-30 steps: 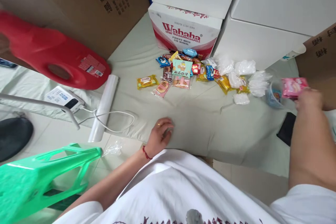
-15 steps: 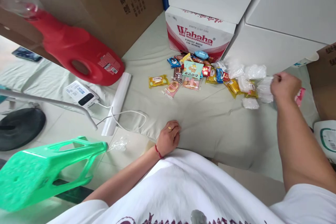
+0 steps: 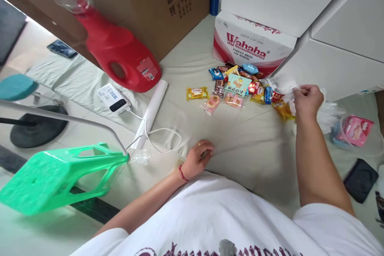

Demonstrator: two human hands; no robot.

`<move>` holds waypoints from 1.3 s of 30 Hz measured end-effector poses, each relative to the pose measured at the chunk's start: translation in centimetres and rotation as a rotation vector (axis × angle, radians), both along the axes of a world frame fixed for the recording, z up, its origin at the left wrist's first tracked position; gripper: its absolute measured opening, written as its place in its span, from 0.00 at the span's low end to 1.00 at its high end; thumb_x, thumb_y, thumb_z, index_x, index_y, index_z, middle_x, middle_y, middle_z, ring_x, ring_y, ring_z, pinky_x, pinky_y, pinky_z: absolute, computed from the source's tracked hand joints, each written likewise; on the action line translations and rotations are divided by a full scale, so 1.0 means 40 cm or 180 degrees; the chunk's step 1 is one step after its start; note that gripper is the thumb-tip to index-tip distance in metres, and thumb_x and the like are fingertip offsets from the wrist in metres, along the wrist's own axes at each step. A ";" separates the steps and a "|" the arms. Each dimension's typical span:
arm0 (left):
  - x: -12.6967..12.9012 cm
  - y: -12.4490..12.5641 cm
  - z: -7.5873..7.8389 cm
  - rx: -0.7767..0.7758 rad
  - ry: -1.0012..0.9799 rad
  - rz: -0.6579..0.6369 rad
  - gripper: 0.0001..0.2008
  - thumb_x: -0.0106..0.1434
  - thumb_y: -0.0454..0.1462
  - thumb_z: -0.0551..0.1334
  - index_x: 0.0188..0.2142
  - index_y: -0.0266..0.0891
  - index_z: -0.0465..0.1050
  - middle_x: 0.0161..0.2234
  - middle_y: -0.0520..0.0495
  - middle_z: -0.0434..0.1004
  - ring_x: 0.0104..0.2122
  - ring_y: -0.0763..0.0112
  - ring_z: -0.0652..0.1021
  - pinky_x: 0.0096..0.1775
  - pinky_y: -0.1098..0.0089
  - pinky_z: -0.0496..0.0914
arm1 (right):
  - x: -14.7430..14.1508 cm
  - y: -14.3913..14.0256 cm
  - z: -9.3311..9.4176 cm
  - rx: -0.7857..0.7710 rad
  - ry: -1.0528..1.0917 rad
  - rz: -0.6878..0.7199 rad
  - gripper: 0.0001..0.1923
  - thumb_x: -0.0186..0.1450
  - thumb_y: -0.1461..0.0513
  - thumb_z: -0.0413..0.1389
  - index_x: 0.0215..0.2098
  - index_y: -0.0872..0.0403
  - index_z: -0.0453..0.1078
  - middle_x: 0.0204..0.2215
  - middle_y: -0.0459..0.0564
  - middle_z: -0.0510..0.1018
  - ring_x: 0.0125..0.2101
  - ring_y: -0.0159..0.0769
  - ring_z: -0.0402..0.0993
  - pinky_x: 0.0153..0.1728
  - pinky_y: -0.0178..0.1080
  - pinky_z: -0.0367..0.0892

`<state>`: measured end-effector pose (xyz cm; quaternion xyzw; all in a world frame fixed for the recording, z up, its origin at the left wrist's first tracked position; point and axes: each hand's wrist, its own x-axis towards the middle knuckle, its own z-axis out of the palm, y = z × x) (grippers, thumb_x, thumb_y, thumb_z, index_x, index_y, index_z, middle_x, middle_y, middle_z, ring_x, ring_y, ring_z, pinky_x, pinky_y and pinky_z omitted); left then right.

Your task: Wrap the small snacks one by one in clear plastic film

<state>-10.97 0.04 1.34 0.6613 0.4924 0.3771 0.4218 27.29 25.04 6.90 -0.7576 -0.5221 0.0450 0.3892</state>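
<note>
Clear plastic bags (image 3: 325,114), crumpled, lie right of centre in the frame on a pale sheet (image 3: 240,144), just beside a pile of wrapped snacks (image 3: 237,86). Right hand (image 3: 306,100) is over them w/ fingers pinched shut on a bag edge. Left hand (image 3: 198,160), lower centre, rests curled on the sheet, holding nothing. Pink snack pack (image 3: 357,130) sits in a bag at far right. To do it well, I'd judge: pinch one layer only, lift slowly so neighbouring bags & the yellow packet (image 3: 282,109) touching them don't drag along; bring the left hand in to separate.
</note>
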 end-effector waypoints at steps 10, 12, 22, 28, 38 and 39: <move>0.197 0.155 0.041 -0.0644 -0.0808 -0.0351 0.16 0.60 0.42 0.69 0.47 0.41 0.77 0.45 0.43 0.75 0.43 0.65 0.78 0.38 0.69 0.75 | -0.305 -0.498 -0.085 -0.0678 0.3741 0.0662 0.18 0.52 0.51 0.70 0.35 0.50 0.74 0.29 0.45 0.77 0.27 0.32 0.70 0.29 0.37 0.68; 0.224 0.167 0.029 -0.0728 -0.0672 -0.0473 0.07 0.63 0.39 0.67 0.39 0.40 0.79 0.37 0.47 0.76 0.38 0.68 0.77 0.39 0.69 0.73 | -0.308 -0.513 -0.094 -0.0735 0.3551 0.0715 0.17 0.55 0.49 0.68 0.36 0.51 0.75 0.29 0.45 0.77 0.26 0.32 0.70 0.30 0.37 0.67; 0.232 0.143 0.036 -0.1160 -0.1035 -0.0027 0.13 0.56 0.45 0.72 0.31 0.39 0.76 0.33 0.50 0.76 0.35 0.69 0.76 0.37 0.71 0.70 | -0.274 -0.521 -0.069 -0.0702 0.1974 0.1376 0.16 0.68 0.50 0.59 0.48 0.50 0.76 0.33 0.46 0.78 0.30 0.33 0.69 0.34 0.36 0.67; 0.173 0.173 0.021 -0.2196 -0.2271 0.0397 0.24 0.47 0.50 0.78 0.30 0.38 0.69 0.27 0.57 0.70 0.28 0.78 0.71 0.36 0.72 0.69 | -0.215 -0.523 -0.131 -0.0882 0.3117 0.0973 0.19 0.62 0.48 0.64 0.45 0.51 0.74 0.27 0.42 0.71 0.24 0.30 0.63 0.27 0.34 0.62; 0.172 0.160 0.017 -0.2172 -0.2243 -0.0061 0.26 0.46 0.52 0.80 0.28 0.36 0.71 0.24 0.55 0.72 0.26 0.79 0.71 0.33 0.73 0.66 | -0.216 -0.499 -0.044 -0.0448 0.0165 0.2809 0.20 0.66 0.49 0.63 0.54 0.46 0.76 0.51 0.56 0.78 0.58 0.51 0.67 0.59 0.55 0.64; 0.165 0.159 0.019 -0.2198 -0.2268 -0.0131 0.26 0.46 0.52 0.80 0.28 0.36 0.71 0.24 0.55 0.72 0.25 0.79 0.72 0.32 0.73 0.65 | -0.224 -0.487 -0.045 -0.0578 0.0285 0.2976 0.14 0.69 0.50 0.60 0.48 0.46 0.78 0.43 0.54 0.80 0.52 0.49 0.72 0.55 0.53 0.67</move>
